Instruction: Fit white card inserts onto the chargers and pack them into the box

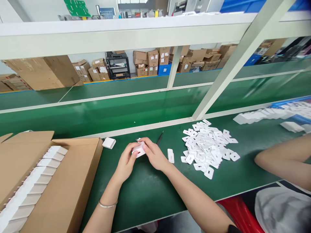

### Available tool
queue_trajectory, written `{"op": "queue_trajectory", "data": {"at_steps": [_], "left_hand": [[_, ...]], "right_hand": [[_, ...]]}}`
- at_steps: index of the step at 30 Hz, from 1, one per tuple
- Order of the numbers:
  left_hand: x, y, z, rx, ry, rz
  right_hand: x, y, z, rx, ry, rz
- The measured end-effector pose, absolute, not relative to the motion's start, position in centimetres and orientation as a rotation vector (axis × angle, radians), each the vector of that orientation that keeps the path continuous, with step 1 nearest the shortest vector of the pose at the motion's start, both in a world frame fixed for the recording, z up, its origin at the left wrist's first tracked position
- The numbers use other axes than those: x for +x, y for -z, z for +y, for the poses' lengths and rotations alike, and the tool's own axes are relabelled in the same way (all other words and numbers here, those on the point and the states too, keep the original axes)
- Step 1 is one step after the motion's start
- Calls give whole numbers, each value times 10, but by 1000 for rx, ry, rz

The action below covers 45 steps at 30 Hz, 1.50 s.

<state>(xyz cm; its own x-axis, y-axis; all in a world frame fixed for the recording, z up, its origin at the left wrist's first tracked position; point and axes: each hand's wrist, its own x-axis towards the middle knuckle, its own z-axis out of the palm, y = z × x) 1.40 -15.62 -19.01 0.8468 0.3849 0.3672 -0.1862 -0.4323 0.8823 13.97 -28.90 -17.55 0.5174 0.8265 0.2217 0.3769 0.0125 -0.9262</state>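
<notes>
My left hand [126,163] and my right hand [155,155] meet over the green tabletop, both closed around a white plastic housing [139,150] with a small dark slot. Fingers hide part of it. Just beyond my right hand lies a thin black pen-like tool [160,138]. A few white slotted plates [171,156] rest beside my right wrist. Further right spreads a loose pile of similar white slotted plates [206,145]. A single white box-shaped housing [109,143] sits left of my hands, near the carton.
An open cardboard carton [80,181] on the left holds a row of white housings [36,181]. A slanted pale post [223,71] rises behind the pile. At right are a co-worker's arm [283,158] and more white housings [264,114].
</notes>
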Motion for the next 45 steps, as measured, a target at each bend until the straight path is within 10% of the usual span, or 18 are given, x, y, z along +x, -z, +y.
{"op": "queue_trajectory", "data": {"at_steps": [23,45], "left_hand": [[9,199,-176,2070,-1089,117],[17,178,-189,1254,-614,231]], "right_hand": [[127,170,-295,-1466,-299,-1233],[117,197,-286,-1343,-228,-1108]]}}
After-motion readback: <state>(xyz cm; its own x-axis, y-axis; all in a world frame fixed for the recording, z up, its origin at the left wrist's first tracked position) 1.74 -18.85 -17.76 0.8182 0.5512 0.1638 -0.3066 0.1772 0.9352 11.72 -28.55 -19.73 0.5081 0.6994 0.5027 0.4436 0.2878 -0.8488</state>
